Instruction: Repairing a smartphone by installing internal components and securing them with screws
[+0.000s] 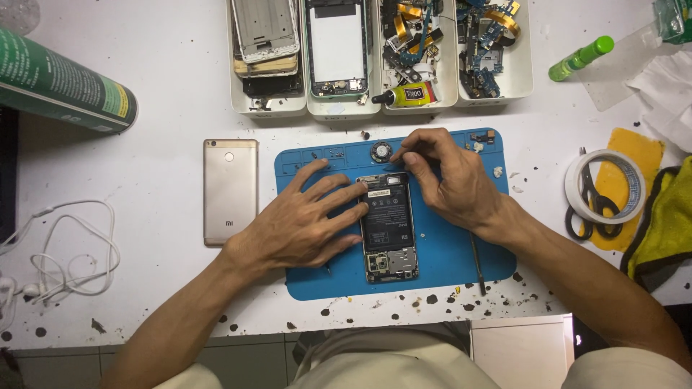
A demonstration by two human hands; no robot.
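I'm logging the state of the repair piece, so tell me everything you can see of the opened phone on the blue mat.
The opened phone lies flat, back up, cover off, upright on the blue mat. A large black battery fills its middle; small circuit boards and metal shields show at top and bottom, in a dark frame. The left hand rests fingers on its left edge; the right hand pinches at its top edge. What the fingers hold is too small to tell.
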